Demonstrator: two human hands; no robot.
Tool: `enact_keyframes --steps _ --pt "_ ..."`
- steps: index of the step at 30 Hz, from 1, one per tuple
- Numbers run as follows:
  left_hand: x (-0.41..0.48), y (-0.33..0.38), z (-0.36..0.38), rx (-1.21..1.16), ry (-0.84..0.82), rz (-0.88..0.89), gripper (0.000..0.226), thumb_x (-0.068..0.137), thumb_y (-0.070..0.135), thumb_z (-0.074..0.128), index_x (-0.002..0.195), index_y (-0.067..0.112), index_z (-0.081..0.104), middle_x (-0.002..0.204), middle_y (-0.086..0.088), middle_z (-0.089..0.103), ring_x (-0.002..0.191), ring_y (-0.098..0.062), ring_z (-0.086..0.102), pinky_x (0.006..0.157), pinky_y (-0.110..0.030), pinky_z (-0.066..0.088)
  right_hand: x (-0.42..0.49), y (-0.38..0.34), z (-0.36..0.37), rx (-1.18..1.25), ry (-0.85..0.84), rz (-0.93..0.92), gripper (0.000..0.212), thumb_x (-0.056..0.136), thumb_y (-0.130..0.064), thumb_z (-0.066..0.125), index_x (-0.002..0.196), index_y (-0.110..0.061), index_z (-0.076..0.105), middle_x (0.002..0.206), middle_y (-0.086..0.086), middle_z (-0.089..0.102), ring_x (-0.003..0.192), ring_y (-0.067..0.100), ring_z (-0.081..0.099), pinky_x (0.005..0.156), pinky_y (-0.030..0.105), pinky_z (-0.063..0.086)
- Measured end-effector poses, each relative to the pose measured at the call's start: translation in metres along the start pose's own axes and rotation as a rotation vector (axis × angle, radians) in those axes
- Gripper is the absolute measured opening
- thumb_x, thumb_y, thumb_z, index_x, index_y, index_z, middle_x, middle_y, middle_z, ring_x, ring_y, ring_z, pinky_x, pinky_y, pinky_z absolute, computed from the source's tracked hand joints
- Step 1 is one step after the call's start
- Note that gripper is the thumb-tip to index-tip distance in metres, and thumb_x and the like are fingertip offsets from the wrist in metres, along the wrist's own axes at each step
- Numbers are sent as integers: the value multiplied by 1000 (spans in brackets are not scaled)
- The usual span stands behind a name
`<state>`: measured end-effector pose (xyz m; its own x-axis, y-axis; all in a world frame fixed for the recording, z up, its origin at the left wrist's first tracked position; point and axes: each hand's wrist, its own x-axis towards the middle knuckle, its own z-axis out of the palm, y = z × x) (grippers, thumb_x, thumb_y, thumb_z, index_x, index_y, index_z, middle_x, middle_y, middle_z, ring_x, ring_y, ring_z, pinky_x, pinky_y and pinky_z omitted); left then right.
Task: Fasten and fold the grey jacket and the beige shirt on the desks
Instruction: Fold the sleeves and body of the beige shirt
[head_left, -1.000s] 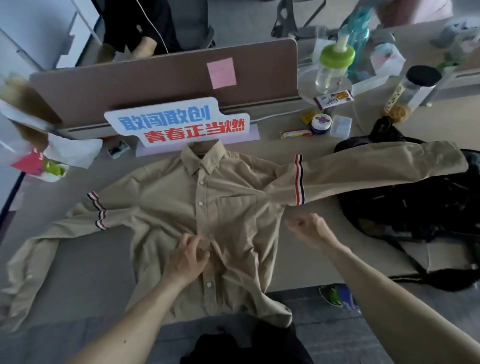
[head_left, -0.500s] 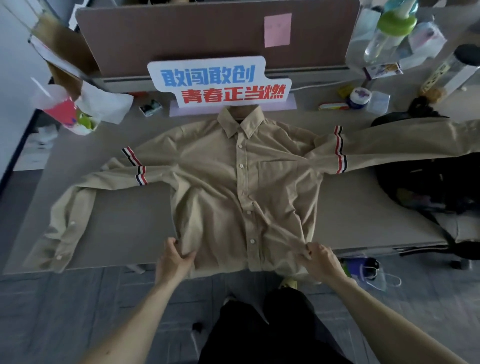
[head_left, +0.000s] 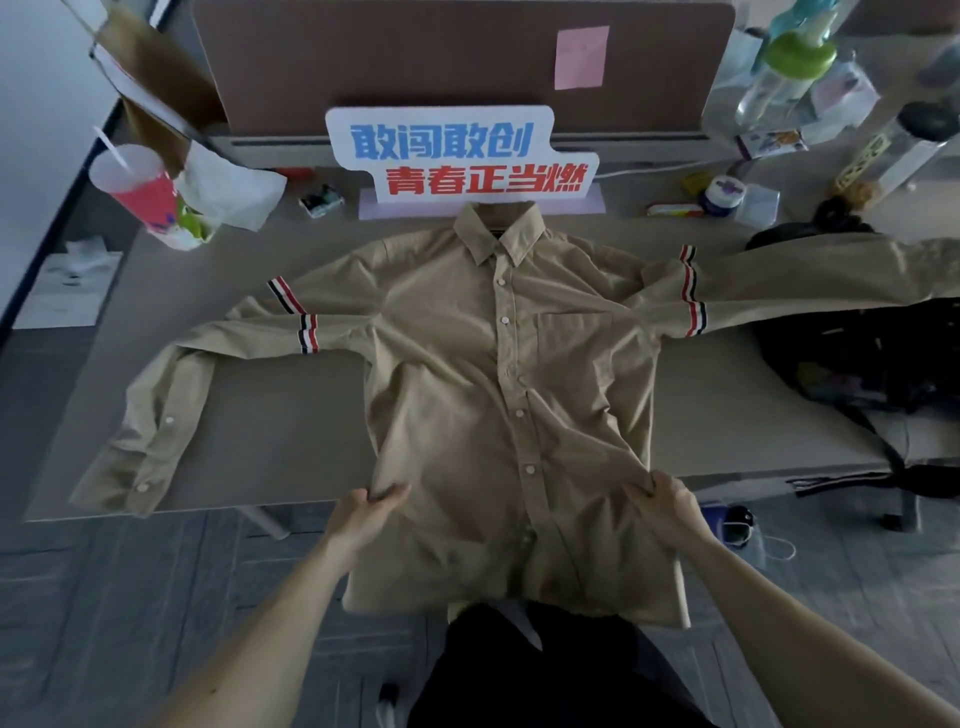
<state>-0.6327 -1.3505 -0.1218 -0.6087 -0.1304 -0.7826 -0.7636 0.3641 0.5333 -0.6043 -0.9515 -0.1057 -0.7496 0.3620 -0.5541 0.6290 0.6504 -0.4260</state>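
Note:
The beige shirt lies front up on the grey desk, buttoned down its placket, collar toward the partition and both sleeves spread wide. Red, white and dark stripes band each sleeve. Its hem hangs over the desk's near edge toward me. My left hand pinches the shirt's left side seam near the desk edge. My right hand pinches the right side seam at the same height. The right sleeve drapes over a black bag. No grey jacket is in view.
A black backpack fills the desk's right end. A pink cup, crumpled paper, a printed sign, small jars and bottles line the back by the brown partition. Floor lies below the near edge.
My hands left the button placket and moved out to the shirt's two sides near the hem. The shirt now lies flatter and its lower part hangs further over the desk edge.

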Motion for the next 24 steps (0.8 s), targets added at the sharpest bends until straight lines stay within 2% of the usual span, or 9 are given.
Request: enact_keyframes --steps 2,4,8,11,15,18,20,22,24 --pt "-3 -3 1 -100 -19 13 71 88 58 62 140 11 52 137 -3 57 129 -27 52 101 -34 44 0 -4 1 -36 -13 9 31 91 -34 63 95 -3 61 104 23 64 101 40 59 71 33 37" --pt "-3 -9 0 -153 2 23 66 90 55 61 138 11 53 134 -3 58 124 -27 54 102 -37 45 1 -5 1 -87 -27 29 38 90 -37 63 104 -2 63 109 24 65 106 40 59 72 33 37" --pt "-2 -17 1 -10 62 50 44 90 45 67 115 9 64 101 -5 69 92 -21 65 82 -39 55 0 -5 2 -142 -21 84 41 90 -39 58 105 -2 67 113 23 66 107 39 60 72 34 38" --pt "-7 -13 7 110 61 106 29 85 40 74 90 13 66 83 -2 70 76 -16 65 62 -28 49 -2 -11 6 -158 -54 60 43 89 -41 59 107 -4 67 113 22 66 107 39 59 74 35 40" --pt "-9 -8 5 289 -19 65 42 82 55 71 72 14 69 71 1 68 69 -15 64 55 -26 45 -12 -27 4 -211 25 -37 43 87 -46 58 112 -11 58 109 16 62 103 38 58 74 37 42" --pt "-13 -5 5 464 327 235 35 82 49 69 82 18 52 76 1 59 68 -18 58 56 -32 42 -16 -33 1 -235 281 -242 27 85 -26 59 108 -14 50 105 12 56 95 35 56 74 38 42" --pt "-24 9 12 484 542 396 32 86 39 65 80 18 41 72 2 50 63 -19 51 56 -32 37 -15 -38 2 -229 257 -318 22 86 -20 60 104 -12 51 99 10 57 88 34 56 69 35 39" --pt "-28 26 27 413 411 448 30 88 38 65 75 18 46 66 3 52 60 -17 53 54 -29 37 -13 -43 7 -236 163 -305 9 87 -19 58 93 -13 56 88 3 54 83 33 57 64 33 36" --pt "-27 41 54 413 117 414 29 88 43 66 76 18 59 69 3 63 67 -17 61 57 -29 44 -11 -45 13 -251 133 -307 7 87 -19 57 90 -14 61 86 0 52 86 33 59 65 33 36"
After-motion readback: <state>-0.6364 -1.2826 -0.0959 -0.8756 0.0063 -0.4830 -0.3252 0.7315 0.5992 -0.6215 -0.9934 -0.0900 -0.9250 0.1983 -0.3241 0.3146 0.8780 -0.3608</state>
